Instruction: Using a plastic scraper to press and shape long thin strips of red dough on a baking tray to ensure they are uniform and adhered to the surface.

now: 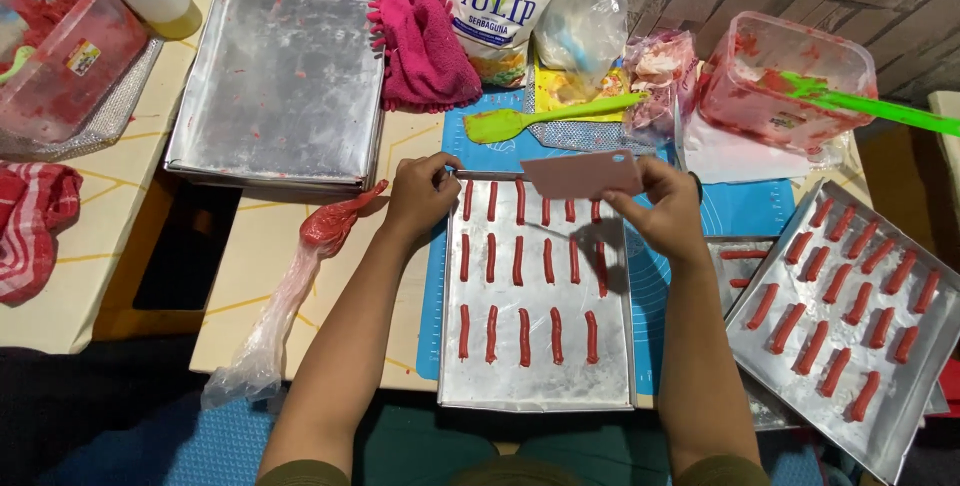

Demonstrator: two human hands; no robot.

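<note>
Scraper (pixel 583 175), a pink plastic card, is pinched between the thumb and fingers of my right hand (pixel 660 208) above the far end of the baking tray (pixel 535 386). My left hand (pixel 420 196) grips the tray's far left corner. Red dough sticks (pixel 524 336) lie in three rows on the tray. A piping bag (pixel 330 228) rests just left.

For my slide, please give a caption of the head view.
Right hand holds pink scraper over tray of red dough sticks; left hand grips tray's corner.
</note>
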